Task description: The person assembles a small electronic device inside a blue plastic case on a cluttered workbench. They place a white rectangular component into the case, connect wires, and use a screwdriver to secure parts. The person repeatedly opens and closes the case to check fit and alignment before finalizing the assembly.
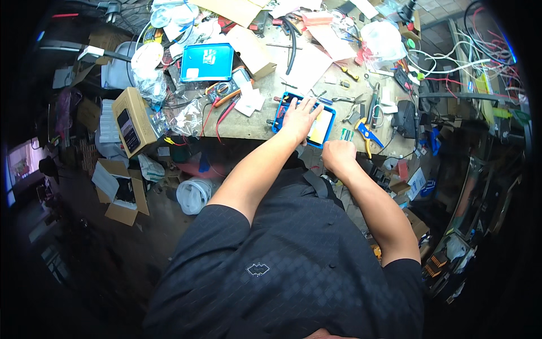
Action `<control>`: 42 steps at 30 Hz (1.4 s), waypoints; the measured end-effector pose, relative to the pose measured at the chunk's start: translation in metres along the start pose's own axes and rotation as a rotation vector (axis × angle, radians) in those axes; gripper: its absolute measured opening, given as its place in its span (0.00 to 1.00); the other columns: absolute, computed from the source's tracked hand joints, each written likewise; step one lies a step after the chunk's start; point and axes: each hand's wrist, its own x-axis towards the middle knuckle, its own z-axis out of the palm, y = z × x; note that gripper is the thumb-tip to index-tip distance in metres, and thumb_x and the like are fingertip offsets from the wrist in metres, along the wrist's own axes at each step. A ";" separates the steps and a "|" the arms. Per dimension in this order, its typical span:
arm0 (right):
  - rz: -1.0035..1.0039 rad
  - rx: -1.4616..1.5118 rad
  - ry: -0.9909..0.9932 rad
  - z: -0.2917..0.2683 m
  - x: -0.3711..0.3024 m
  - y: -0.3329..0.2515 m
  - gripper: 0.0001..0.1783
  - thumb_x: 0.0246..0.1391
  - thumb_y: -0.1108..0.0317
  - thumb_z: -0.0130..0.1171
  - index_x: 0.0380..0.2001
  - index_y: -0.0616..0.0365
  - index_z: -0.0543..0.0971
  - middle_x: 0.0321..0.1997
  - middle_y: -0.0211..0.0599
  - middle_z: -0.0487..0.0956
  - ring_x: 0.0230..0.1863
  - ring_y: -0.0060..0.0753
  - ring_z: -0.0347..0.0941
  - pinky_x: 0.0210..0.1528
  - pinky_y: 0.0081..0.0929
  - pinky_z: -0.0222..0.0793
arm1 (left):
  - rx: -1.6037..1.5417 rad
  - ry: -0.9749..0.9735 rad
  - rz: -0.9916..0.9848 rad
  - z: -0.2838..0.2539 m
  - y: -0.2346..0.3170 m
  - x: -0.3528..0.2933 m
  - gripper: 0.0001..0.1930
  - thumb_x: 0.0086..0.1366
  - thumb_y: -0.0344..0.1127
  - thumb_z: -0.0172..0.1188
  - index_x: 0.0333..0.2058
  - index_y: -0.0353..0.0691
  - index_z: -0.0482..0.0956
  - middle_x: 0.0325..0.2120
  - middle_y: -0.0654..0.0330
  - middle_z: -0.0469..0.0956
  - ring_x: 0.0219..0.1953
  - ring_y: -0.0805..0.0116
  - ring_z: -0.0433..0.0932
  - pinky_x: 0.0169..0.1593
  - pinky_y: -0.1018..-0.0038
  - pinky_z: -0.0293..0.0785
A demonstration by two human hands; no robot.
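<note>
- My left hand (299, 117): fingers spread flat, pressing on the blue-framed device (305, 120) with a yellow panel, at the near edge of the bench (248, 127).
- My right hand (339, 155): fingers curled into a fist just beside the device's near right corner; can't tell if anything's in it.
- Blue-handled pliers (367, 134) lie right of the device; multimeter (226, 90) with red leads to its left, blue tray (207, 62) behind that.
- Bench is grey, cluttered with wires, bags, paper.
- Floor below: cardboard boxes (121, 192), white bucket (193, 195).
</note>
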 end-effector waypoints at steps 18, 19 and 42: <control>0.058 0.086 -0.213 0.019 0.051 0.012 0.17 0.58 0.66 0.60 0.46 0.59 0.90 0.52 0.50 0.89 0.54 0.51 0.87 0.54 0.44 0.82 | -0.065 -0.038 -0.055 -0.004 -0.001 0.000 0.78 0.30 0.50 0.91 0.81 0.57 0.50 0.82 0.60 0.50 0.84 0.59 0.43 0.80 0.40 0.41; 0.071 0.122 -0.179 0.016 0.049 0.008 0.17 0.57 0.67 0.59 0.44 0.60 0.90 0.51 0.52 0.89 0.54 0.53 0.87 0.54 0.45 0.82 | -0.058 -0.037 -0.057 -0.006 0.000 0.000 0.78 0.31 0.49 0.91 0.81 0.58 0.50 0.82 0.61 0.50 0.84 0.60 0.43 0.80 0.39 0.40; -0.130 0.231 -0.029 0.040 0.036 0.051 0.18 0.64 0.56 0.61 0.37 0.60 0.90 0.41 0.53 0.89 0.45 0.56 0.88 0.49 0.52 0.82 | -0.064 -0.122 -0.105 -0.014 0.002 0.006 0.78 0.32 0.54 0.90 0.81 0.64 0.48 0.82 0.65 0.47 0.84 0.61 0.44 0.76 0.26 0.42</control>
